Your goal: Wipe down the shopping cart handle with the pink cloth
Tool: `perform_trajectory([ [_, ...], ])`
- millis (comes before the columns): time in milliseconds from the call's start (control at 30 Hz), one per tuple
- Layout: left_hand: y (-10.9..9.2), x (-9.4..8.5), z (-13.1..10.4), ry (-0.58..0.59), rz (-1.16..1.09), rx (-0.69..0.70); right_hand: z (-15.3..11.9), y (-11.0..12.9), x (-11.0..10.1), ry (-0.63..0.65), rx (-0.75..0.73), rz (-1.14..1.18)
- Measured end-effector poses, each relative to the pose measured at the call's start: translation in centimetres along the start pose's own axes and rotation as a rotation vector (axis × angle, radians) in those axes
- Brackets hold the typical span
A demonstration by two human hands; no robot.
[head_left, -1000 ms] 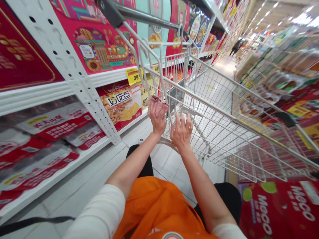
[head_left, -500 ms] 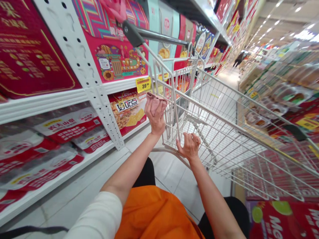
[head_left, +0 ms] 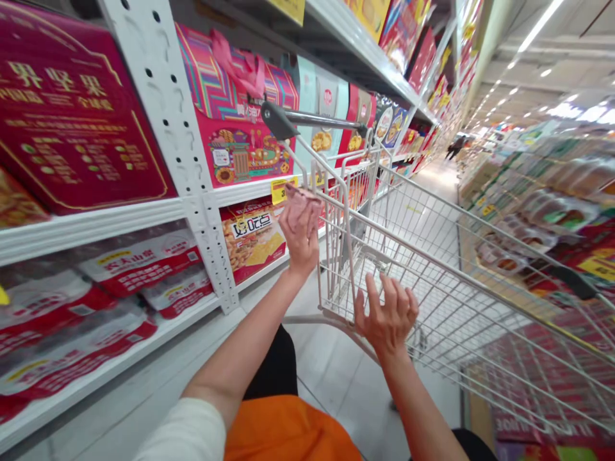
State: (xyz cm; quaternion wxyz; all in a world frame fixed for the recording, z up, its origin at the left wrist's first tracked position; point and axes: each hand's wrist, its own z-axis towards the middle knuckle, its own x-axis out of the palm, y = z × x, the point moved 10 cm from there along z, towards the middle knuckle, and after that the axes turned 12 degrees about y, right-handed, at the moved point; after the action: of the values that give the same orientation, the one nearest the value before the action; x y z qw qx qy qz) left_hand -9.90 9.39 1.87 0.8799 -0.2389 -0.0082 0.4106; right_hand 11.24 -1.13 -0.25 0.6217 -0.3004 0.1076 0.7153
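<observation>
My left hand (head_left: 302,240) is closed around a folded pink cloth (head_left: 303,203), held at the near upright bars of a metal shopping cart (head_left: 435,259). Whether the cloth touches the bars I cannot tell. Lower and to the right, my right hand (head_left: 387,314) has its fingers spread and bent, with nothing in it. It is close to the cart's lower side, over the wire mesh. The cart's dark handle bar (head_left: 321,120) runs across the upper part of the view, in front of the shelf.
White shelving (head_left: 91,221) on the left holds gift boxes, a cracker box (head_left: 254,237) and wrapped bottle packs (head_left: 139,256). A yellow price tag (head_left: 284,191) hangs at the shelf edge. Stacked goods (head_left: 552,198) stand beyond the cart on the right. Far down the aisle is a person (head_left: 455,147).
My right hand has lifted off the cart's lower bar, its fingers opening and shifting right. My left hand still holds the cloth. The camera view has tilted slightly upward.
</observation>
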Motion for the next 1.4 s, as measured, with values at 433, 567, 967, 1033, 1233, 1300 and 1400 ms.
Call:
perform_trajectory([
  [433, -0.5, 0.7, 0.9, 0.02, 0.022, 0.032, 7.8, -3.6, 0.5, 0.003, 0.049, 0.129],
  [567, -1.3, 0.3, 5.2, 0.028, -0.031, 0.04, 7.8, -4.3, 0.7, -0.004, 0.055, 0.219],
  [967, -0.3, 3.8, -7.4, 0.189, -0.112, -0.044, 7.3, -5.2, 0.2, 0.014, 0.119, 0.315],
  [1033, -0.6, 3.6, -6.4, 0.189, -0.096, -0.039, 7.3, -5.6, 0.3, 0.005, 0.097, 0.32],
  [1233, -1.2, 3.3, -4.7, 0.148, -0.098, -0.095, 7.3, -7.0, -0.3, -0.061, 0.09, 0.41],
  [1300, -1.4, 4.1, -7.7, 0.181, -0.114, -0.096, 7.2, -7.4, -0.6, -0.075, 0.127, 0.418],
  [1400, -1.9, 4.8, -13.1, 0.216, -0.143, -0.062, 6.9, -8.0, -0.7, -0.073, 0.161, 0.4],
])
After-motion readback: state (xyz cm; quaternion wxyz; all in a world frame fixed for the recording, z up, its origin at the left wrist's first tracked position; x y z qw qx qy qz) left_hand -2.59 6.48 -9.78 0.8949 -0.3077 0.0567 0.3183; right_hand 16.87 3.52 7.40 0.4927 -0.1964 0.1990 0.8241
